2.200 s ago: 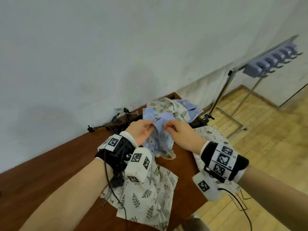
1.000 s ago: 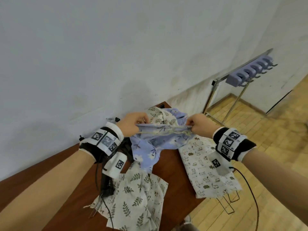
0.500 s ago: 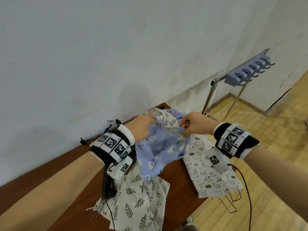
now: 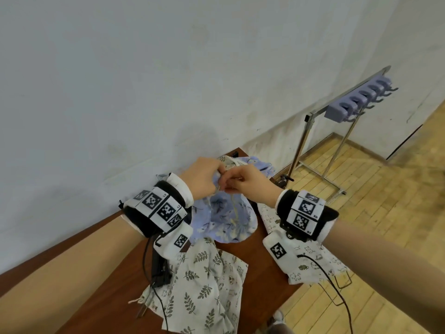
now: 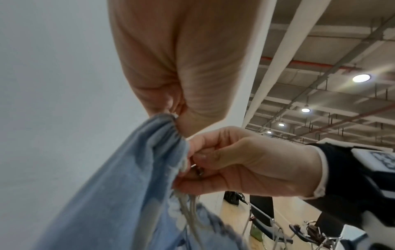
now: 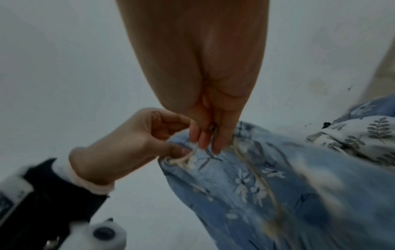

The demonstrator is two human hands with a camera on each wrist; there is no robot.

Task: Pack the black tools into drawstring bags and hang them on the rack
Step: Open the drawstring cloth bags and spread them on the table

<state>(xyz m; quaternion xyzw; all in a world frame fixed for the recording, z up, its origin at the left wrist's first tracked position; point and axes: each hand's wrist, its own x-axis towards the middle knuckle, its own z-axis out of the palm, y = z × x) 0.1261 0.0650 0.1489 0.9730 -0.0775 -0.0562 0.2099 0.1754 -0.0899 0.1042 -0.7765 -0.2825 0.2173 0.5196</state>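
Left hand (image 4: pixel 201 175) pinches the gathered mouth of the blue drawstring bag (image 4: pixel 224 218); right hand (image 4: pixel 248 182) pinches its cream cord (image 6: pixel 254 169) above the tabletop (image 4: pixel 262 280)

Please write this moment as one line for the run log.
left hand: pinches blue bag top | right hand: pinches its cords | rack: no bag hung

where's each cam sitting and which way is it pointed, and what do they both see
Head: worn on the head, looks forward and down at the table and rack; both forearms, left hand and right hand show.
Left wrist: looks along the palm, tilted up toward wall and ceiling; the opposite hand shows too.
Right wrist: looks along the palm at the wall; the opposite hand shows too.
Shared: all three see both hands pinching the blue bag at its gathered top.
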